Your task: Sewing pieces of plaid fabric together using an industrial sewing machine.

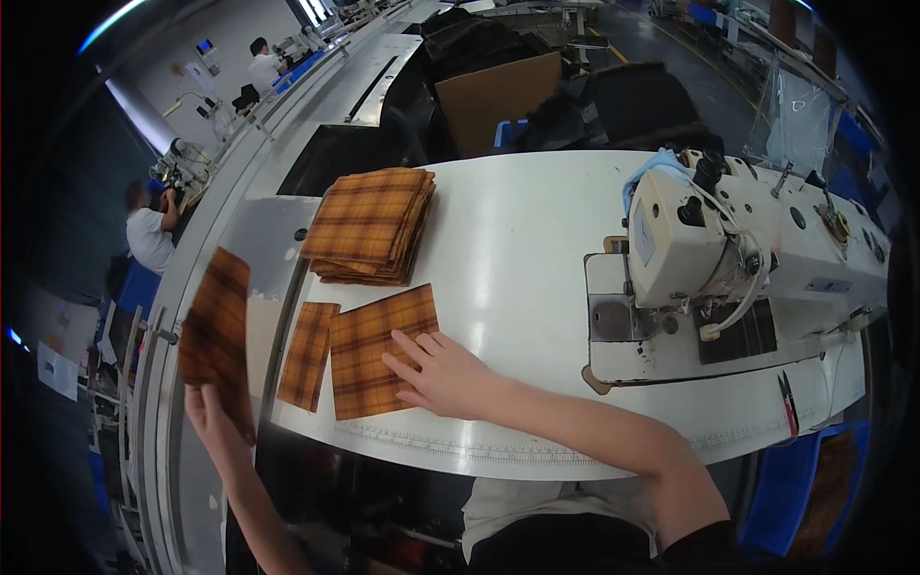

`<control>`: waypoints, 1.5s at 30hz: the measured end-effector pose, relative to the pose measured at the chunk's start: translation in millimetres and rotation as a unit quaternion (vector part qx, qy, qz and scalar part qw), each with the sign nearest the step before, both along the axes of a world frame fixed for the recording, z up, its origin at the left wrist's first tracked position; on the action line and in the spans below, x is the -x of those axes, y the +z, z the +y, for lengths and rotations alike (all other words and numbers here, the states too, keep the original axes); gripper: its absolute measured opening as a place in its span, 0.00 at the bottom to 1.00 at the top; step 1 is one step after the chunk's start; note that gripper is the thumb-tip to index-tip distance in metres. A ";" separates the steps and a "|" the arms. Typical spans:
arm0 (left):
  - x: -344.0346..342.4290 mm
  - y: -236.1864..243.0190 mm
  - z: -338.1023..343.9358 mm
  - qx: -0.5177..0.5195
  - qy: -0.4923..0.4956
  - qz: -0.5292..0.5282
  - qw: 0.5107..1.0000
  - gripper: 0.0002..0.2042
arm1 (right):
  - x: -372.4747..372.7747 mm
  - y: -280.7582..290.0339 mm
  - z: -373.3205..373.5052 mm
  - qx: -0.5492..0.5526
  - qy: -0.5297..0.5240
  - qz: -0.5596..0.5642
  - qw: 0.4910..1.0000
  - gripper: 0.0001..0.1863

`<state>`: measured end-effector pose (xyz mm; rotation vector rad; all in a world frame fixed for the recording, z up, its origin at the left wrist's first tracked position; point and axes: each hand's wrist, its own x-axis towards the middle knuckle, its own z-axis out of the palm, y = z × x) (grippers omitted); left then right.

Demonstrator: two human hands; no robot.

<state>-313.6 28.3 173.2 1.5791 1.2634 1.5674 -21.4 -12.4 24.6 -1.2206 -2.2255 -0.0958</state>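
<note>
My left hand [213,422] pinches the lower end of an orange-brown plaid fabric piece [217,321], held up off the left edge of the table. Fingers outstretched, my right hand [436,372] lies flat on the right side of a squarish plaid fabric piece [369,359] on the white table. Just left of that piece is a narrower plaid strip [309,356]. Behind both sits a thick stack of folded or cut plaid pieces [369,220], its edges uneven.
A white sewing machine [690,240] stands on the right of the table [508,249], with red-handled thread snips [790,407] near its front. Printed ruler marks run along the front edge. Behind are a cardboard sheet [498,101] and dark fabric heaps [623,110]. Two people work far left.
</note>
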 end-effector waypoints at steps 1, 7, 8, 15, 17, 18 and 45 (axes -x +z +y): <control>-28.4 -10.7 -24.7 -0.022 -0.131 0.117 0.984 0.17 | -13.1 8.4 -16.2 0.025 0.008 0.026 0.999 0.34; -179.8 -98.0 -137.1 -0.167 -0.380 0.411 0.811 0.08 | -89.4 46.3 -204.3 -0.019 -0.085 0.136 0.987 0.37; -194.1 -105.1 -148.4 -0.199 -0.375 0.453 0.785 0.08 | -88.6 38.9 -228.2 0.009 -0.099 0.054 0.994 0.35; -193.7 -101.6 -167.6 -0.174 -0.469 0.564 0.657 0.37 | -106.6 24.2 -267.8 0.094 -0.175 -0.042 0.979 0.23; -175.6 -91.6 -151.1 -0.154 -0.472 0.531 0.687 0.29 | -113.8 25.2 -269.0 0.103 -0.179 -0.032 0.978 0.22; -164.5 -90.4 -141.5 -0.137 -0.460 0.512 0.712 0.27 | -117.2 25.0 -266.5 0.097 -0.161 0.010 0.982 0.23; -222.3 -76.9 -79.9 0.217 -0.399 0.356 0.816 0.10 | -114.5 21.3 -234.0 0.065 -0.284 0.101 0.951 0.17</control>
